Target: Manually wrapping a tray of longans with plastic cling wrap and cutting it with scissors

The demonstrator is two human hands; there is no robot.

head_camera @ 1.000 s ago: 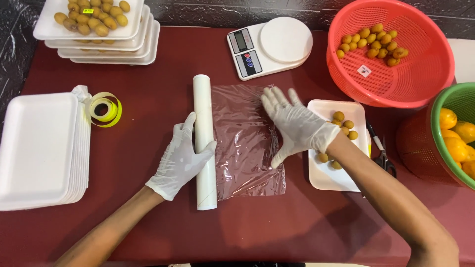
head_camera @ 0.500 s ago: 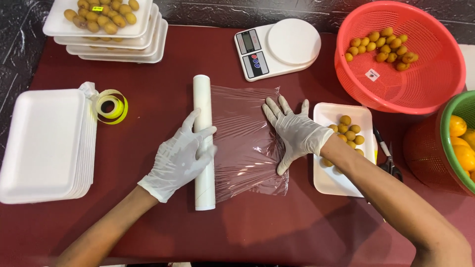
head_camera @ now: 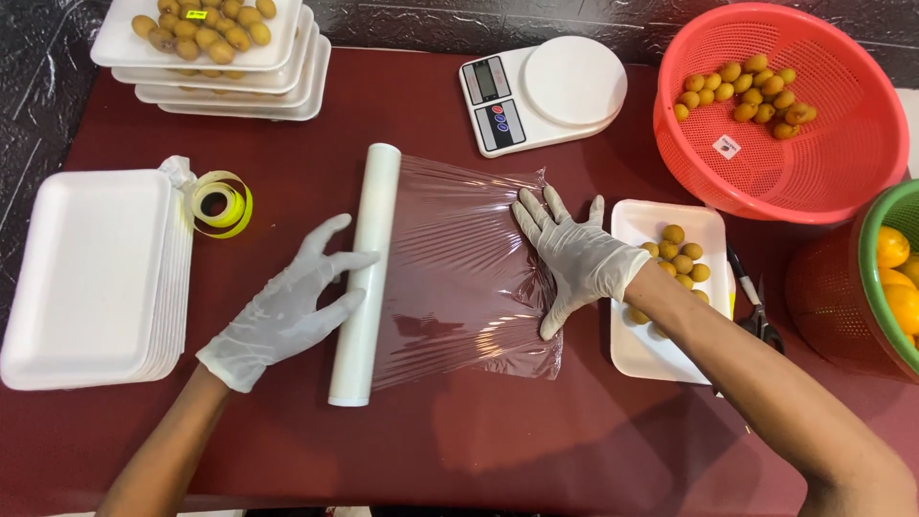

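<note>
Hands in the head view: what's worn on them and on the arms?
Both the left hand and the right hand wear thin, whitish, slightly translucent disposable gloves that end at the wrist, with wrinkles and a loose cuff. The forearms are bare: no sleeves, watch or bands in view. No markings on the gloves.

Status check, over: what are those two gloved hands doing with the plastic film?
Left hand on white cling-film roll. Right hand flat, pinning clear film sheet on table. White foam tray of small yellow fruit beside; nothing blocking.
</note>
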